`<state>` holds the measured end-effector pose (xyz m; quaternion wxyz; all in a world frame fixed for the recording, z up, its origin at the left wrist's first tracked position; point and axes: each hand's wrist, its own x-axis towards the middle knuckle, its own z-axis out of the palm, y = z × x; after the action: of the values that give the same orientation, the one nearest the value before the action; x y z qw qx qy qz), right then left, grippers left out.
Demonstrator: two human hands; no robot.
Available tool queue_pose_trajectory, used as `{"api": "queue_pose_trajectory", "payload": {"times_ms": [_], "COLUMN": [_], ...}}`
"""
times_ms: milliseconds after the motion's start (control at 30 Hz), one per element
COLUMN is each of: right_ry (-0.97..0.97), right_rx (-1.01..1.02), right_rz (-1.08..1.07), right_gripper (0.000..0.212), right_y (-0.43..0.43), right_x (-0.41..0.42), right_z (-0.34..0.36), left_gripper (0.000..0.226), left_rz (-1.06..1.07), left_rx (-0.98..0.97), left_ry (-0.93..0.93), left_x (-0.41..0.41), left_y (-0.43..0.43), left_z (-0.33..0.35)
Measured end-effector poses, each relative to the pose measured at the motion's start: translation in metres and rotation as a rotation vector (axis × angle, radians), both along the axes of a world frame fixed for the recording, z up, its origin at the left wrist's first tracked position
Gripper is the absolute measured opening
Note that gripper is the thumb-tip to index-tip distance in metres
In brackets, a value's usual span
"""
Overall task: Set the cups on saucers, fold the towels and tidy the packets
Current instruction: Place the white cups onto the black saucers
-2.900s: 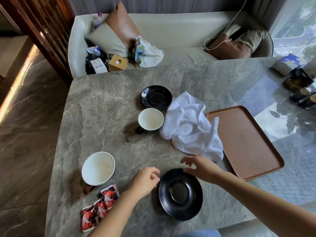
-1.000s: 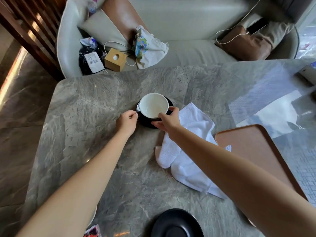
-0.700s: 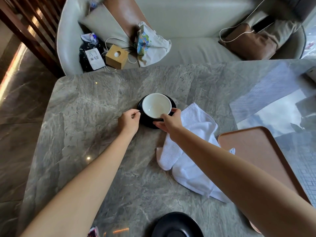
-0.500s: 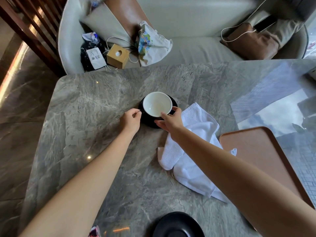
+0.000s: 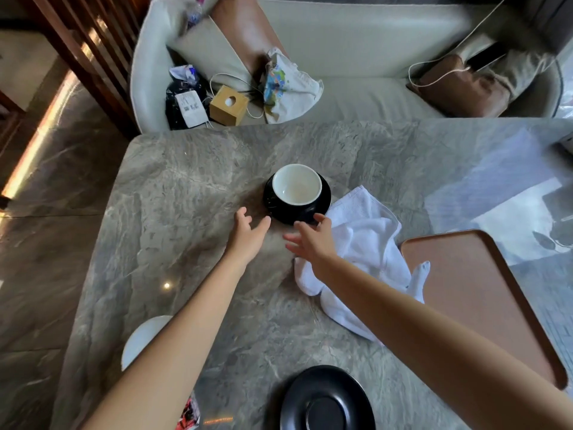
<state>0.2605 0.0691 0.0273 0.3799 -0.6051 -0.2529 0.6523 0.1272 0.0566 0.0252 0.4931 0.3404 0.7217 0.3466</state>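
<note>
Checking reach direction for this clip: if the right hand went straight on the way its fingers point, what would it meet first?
Likely the black saucer under the white cup; the right hand is open, fingertips just short of its rim.

Brown tray (image 5: 483,305) on marble table (image 5: 186,212); sofa (image 5: 356,41) behind, holding wooden box (image 5: 228,104)

Both forearms are bare, with no sleeve in view. The left hand (image 5: 248,235) and right hand (image 5: 313,240) wear no gloves, rings or watch.
</note>
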Motion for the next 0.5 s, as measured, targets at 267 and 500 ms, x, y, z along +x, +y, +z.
{"api": "queue_pose_trajectory", "payload": {"times_ms": [267,500], "right_ry": [-0.04,-0.175], "right_rx": [-0.126,-0.079], "right_rz": [0.416,0.84], "right_gripper": [0.027,0.041], "right_y": [-0.077,-0.14], "right_x": [-0.021,-0.076], "right_z": [-0.002,-0.016], "left_gripper": [0.035,0.034], "left_rz": [0.122,0.409], "left_rx": [0.145,0.228], "left_ry": [-0.048,0.171], "left_x": [-0.044,-0.089], "left_y": [-0.114,-0.206], "left_z": [0.022,0.023]}}
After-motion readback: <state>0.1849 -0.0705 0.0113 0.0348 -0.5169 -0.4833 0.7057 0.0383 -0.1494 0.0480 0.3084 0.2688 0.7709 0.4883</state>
